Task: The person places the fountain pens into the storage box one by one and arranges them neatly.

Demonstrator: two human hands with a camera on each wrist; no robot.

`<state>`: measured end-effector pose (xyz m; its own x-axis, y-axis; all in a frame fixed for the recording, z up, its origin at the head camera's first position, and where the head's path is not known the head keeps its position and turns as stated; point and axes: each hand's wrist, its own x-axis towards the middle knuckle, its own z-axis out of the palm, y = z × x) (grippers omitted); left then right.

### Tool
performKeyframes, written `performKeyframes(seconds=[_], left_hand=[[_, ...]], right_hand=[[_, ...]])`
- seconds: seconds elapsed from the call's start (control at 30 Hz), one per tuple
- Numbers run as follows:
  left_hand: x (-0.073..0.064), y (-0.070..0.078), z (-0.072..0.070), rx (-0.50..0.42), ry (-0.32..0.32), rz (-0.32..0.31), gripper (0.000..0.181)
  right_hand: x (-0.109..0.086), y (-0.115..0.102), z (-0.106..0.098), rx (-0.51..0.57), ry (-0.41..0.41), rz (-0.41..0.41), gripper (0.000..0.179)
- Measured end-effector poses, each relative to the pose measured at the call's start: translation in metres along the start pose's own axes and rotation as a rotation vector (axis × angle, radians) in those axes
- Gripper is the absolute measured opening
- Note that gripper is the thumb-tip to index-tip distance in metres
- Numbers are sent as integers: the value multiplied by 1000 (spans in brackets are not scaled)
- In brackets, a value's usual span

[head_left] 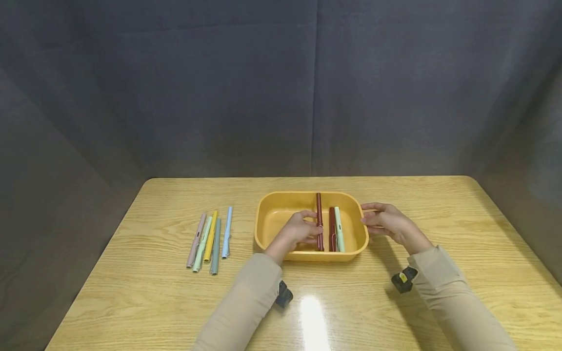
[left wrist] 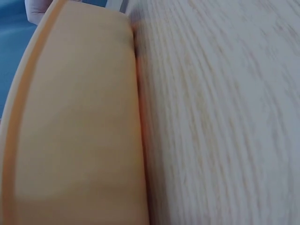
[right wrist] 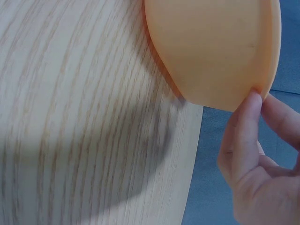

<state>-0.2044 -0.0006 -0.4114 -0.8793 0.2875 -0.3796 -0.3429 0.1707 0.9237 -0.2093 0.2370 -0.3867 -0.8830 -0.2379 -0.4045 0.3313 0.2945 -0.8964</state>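
Observation:
A yellow rectangular box (head_left: pixel 269 247) stands on the wooden table. My left hand (head_left: pixel 298 229) reaches over its near rim and pinches a dark red pen (head_left: pixel 319 209) inside. To the right of that pen, another dark red pen (head_left: pixel 332 226) and a pale green pen (head_left: pixel 339 229) lie side by side in the box. At the box's right end, my right hand (head_left: pixel 391 225) holds the rim with its fingertips; the right wrist view shows these fingers (right wrist: pixel 247 126) at the rim. The left wrist view shows the box's outer wall (left wrist: pixel 79 122), and the held pen is out of sight there.
Left of the box, several capped pens lie roughly parallel: a pinkish one (head_left: pixel 196 241), a light green one (head_left: pixel 202 243), a yellow one (head_left: pixel 211 236), a grey-blue one (head_left: pixel 215 248) and a light blue one (head_left: pixel 227 234). A dark curtain (head_left: pixel 219 97) hangs behind the table (head_left: pixel 145 292).

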Motion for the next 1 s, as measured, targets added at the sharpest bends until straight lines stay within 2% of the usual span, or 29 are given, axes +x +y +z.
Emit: performKeyframes(seconds=[0.33,0.63,1.0], left_hand=[[4,-3,7,24,-8,-27,47],[5,-5,12,121,63,-44,44],[3,-3,19,136,96,-57,40]], right_hand=[[-1,-2,-1,-4,-6,3,61],[0,0,-1,4,-5,5,60],[-1,-1,-2,1,-4,4,60]])
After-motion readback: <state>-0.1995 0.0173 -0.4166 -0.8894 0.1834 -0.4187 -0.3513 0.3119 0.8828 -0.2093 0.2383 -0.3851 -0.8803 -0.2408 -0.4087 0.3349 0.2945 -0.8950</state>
